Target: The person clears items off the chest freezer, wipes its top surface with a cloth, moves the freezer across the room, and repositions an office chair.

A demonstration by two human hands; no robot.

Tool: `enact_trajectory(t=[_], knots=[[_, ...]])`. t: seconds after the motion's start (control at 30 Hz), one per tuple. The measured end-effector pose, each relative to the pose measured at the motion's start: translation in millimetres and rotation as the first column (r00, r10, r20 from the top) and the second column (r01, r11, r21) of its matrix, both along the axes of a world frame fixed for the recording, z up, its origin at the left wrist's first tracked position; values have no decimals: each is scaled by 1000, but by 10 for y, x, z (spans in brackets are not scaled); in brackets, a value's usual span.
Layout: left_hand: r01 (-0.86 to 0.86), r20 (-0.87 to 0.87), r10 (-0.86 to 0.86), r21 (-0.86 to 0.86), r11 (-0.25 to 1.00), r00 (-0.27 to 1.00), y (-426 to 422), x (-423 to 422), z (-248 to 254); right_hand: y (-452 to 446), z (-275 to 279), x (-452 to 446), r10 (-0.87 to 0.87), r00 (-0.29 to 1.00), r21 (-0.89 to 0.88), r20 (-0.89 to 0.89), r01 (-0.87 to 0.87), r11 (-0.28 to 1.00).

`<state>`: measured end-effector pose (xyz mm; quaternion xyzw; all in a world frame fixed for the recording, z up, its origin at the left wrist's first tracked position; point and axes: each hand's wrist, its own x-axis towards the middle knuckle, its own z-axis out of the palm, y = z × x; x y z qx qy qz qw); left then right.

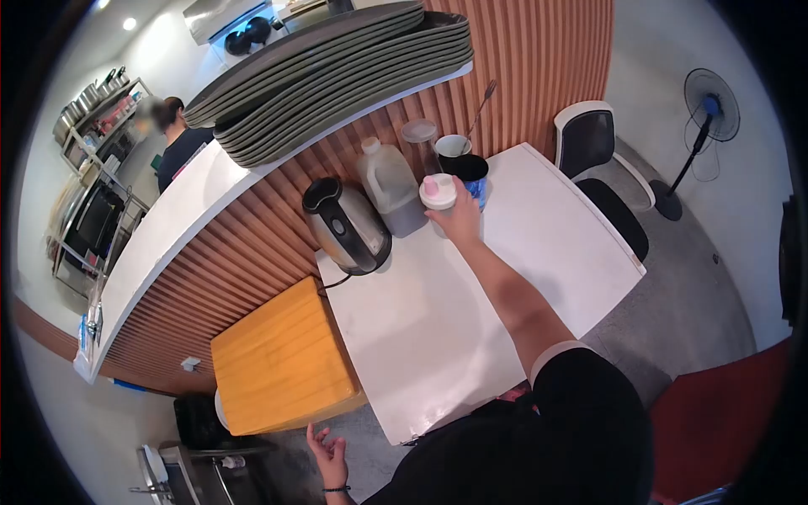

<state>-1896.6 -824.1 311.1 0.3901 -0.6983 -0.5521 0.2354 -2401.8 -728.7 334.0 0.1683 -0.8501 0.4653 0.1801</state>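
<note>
My right hand (459, 217) reaches to the far side of the white table and is closed around a container with a white lid and a pink piece on top (438, 192). Most of its body is hidden below the lid. Just behind it stand a dark-rimmed blue tin (476, 175), a white mug (452, 148) and a clear jar (421, 143). To its left are a plastic jug of dark liquid (392, 187) and a steel electric kettle (347, 225). My left hand (328, 454) hangs low beside the yellow table, open, with fingers loosely bent and nothing in them.
A white table (421, 328) adjoins a yellow wooden table (282, 358). Above, a curved counter (156, 219) carries stacked dark trays (337, 93). An office chair (589, 147), a standing fan (709, 114) and a red seat (724, 421) are to the right. Another person (178, 143) stands behind the counter.
</note>
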Motion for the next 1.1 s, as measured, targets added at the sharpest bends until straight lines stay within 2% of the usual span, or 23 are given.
enact_trajectory(t=[0.07,0.2,0.27,0.3,0.37,0.43,0.47,0.5,0.53,0.63,0.67,0.7,0.73,0.77,0.83,0.97,1.1], knots=[[-23,27,24,-12,1000,999,23,21,-10,-6,-172,-60,2,987,-79,-159,-15,997],[-36,63,35,9,999,997,71,5,14,7,-354,-18,-34,977,-133,-212,6,991],[-27,69,26,1,1000,997,53,9,-41,33,-534,20,28,994,-258,-107,-55,964],[-20,70,21,-6,1000,997,42,1,-63,46,-602,19,29,994,-258,-107,-56,964],[-2,74,4,-19,1000,997,17,-9,-94,42,-719,9,134,975,-337,178,-67,939],[-47,62,49,-37,998,997,66,-49,-81,-35,-1002,-189,138,987,-292,78,-110,950],[-10,97,10,-7,1000,995,77,-71,-33,-32,-914,-145,118,993,-222,32,-108,969],[-9,126,6,20,1000,992,82,-50,25,-58,-1099,-239,142,988,-193,-61,-151,970],[12,124,-10,-15,1000,992,97,-11,22,-69,-1302,-333,165,974,-161,-152,-189,969],[25,199,9,-165,986,980,103,73,-57,-80,-1741,-745,219,917,131,-334,-185,974],[8,146,16,-156,988,989,137,108,-84,21,-1714,-797,369,724,613,-584,95,784],[-4,182,29,-137,991,983,171,138,-59,90,-1653,-801,314,702,524,-639,99,846],[-34,224,47,-62,997,973,194,201,-42,30,-1565,-700,219,758,312,-615,-21,950],[-13,285,41,-101,995,958,207,266,10,-24,-1394,-562,144,817,76,-558,-123,989],[-76,250,86,-48,996,964,242,434,8,-109,-1078,-148,72,879,-191,-471,-181,965],[-205,227,206,-26,978,952,433,902,6,-192,-970,475,54,916,-342,-397,-203,917],[-346,159,344,-15,938,925,646,1587,-47,-629,-1170,1270,326,919,-365,-223,-389,846]])
